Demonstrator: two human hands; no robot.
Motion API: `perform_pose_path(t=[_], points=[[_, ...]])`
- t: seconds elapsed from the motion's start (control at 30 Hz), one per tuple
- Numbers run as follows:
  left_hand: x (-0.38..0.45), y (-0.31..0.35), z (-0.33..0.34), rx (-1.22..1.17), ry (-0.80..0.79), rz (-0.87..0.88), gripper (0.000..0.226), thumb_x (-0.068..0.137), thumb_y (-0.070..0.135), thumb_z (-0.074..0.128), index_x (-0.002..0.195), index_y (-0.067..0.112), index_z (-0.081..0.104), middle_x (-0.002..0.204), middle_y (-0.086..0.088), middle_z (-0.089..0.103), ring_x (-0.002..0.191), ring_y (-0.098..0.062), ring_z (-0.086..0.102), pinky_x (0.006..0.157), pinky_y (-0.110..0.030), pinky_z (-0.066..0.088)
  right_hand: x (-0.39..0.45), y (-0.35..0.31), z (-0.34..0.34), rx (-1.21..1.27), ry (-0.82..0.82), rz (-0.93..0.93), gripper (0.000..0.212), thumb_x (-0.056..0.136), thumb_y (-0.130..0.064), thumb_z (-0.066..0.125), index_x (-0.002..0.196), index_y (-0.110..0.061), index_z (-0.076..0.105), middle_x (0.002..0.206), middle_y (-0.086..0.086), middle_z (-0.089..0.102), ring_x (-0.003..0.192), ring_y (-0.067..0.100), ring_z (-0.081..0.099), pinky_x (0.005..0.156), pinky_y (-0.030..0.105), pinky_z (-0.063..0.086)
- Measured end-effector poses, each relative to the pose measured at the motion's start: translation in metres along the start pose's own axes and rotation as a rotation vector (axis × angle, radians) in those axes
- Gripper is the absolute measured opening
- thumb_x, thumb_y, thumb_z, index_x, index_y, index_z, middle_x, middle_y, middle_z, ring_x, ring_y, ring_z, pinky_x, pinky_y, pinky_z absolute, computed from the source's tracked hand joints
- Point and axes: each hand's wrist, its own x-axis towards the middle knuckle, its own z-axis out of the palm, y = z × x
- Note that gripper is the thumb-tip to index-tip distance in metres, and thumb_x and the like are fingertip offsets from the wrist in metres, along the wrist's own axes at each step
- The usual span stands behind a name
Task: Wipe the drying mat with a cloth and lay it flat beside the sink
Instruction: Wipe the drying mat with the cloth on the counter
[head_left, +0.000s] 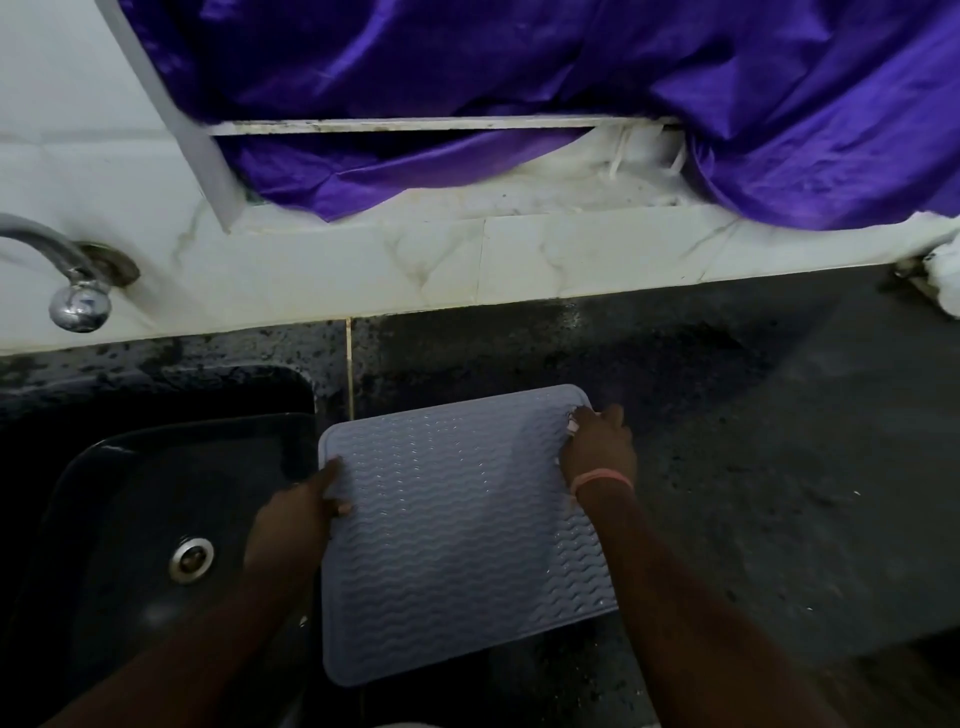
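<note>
1. While both hands work its two sides, the drying mat sits on the dark counter, just beside the sink, its left edge running along the sink's right rim.
2. Left hand is on the mat's left edge, thumb on the ribbed top face, the other fingers tucked under the edge out of sight, so it pinches the mat there.
3. Right hand is at the mat's far right corner, fingers curled down onto the mat with a scrap of something pale under them; whether that is the cloth, I cannot tell.
4. A pink band circles the right wrist.
5. The mat shows a wavy ribbed pattern, pale grey-blue, with specks glinting on it.
6. Over the sink's far left corner, a chrome tap juts from the white tiled wall.
7. Above the counter's back edge, purple fabric drapes over a ledge.
</note>
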Motion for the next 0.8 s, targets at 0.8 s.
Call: perform_pose_path(t=[0.8], points=[[-0.001,-0.005,0.000,-0.318,-0.038,-0.045,0.047,0.097,0.031,0.056,0.142,0.040,0.045,0.111,0.005,0.065,0.097,-0.015,0.060,0.081,-0.026,0.043,-0.073,-0.111,0.047,0.011,-0.085,-0.199,0.047,0.086,-0.021,0.068,0.131,-0.017,0.056,0.136,0.012,0.039,0.113,0.030,0.051,0.088,0.035,0.049]])
